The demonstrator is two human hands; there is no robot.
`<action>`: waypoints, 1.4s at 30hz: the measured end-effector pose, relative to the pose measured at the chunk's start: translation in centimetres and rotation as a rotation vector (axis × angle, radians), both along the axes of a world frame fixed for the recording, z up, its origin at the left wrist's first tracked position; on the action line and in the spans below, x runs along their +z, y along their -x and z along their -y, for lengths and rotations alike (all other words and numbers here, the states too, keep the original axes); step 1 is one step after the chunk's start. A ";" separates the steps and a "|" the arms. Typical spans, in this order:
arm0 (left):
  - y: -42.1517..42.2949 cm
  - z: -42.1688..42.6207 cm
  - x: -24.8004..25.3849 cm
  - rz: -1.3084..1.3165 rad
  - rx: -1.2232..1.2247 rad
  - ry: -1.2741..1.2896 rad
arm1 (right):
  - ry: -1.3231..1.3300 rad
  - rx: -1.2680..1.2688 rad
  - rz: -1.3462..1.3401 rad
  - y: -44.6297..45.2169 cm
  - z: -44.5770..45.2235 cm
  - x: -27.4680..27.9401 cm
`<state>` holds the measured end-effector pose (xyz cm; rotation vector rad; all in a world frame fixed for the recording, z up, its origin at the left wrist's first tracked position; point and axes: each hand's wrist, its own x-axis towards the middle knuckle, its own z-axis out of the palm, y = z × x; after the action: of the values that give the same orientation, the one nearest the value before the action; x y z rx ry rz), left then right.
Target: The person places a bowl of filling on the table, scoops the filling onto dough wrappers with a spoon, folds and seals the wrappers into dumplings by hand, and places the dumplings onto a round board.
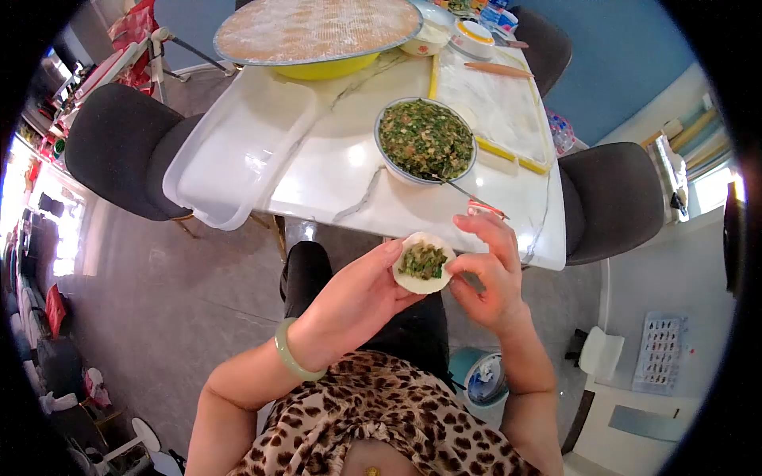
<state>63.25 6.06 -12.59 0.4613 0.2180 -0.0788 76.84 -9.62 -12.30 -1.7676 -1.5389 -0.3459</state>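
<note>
A round dumpling wrapper with a mound of green filling on it lies in my left hand, whose fingers and thumb cup it from the left and below. My right hand is at the wrapper's right edge, thumb and a finger pinching it there while another finger is raised. Beyond my hands stands a bowl heaped with chopped green filling. A utensil with a thin handle leans out of it toward me.
A clear plastic tray overhangs the table's left edge. At the back, a large floured round board rests on a yellow basin. A rolling pin lies on the floured mat. Dark chairs flank the table.
</note>
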 end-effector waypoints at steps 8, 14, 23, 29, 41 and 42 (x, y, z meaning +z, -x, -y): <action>-0.3 0.6 -0.7 0.021 0.008 -0.027 | 0.034 0.053 0.066 1.6 0.2 -1.1; 0.3 -0.1 0.6 0.050 0.011 -0.168 | -0.041 0.031 -0.006 1.4 -0.6 -1.7; 1.0 -0.4 0.5 0.143 -0.025 -0.595 | -0.059 0.061 -0.211 1.9 -1.5 -0.4; 1.4 -0.7 0.8 0.110 -0.011 -0.997 | -0.044 0.030 -0.429 2.6 -1.6 0.2; 1.9 -1.0 0.7 0.151 0.005 -1.083 | -0.066 0.174 -0.556 2.4 -2.0 0.1; 1.8 -0.9 0.7 0.153 0.004 -1.084 | -0.067 0.173 -0.555 2.4 -2.1 0.3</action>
<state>61.40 6.91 -11.91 1.5402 0.0939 0.0898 74.44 -7.57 -12.00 -1.4966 -1.2437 0.1689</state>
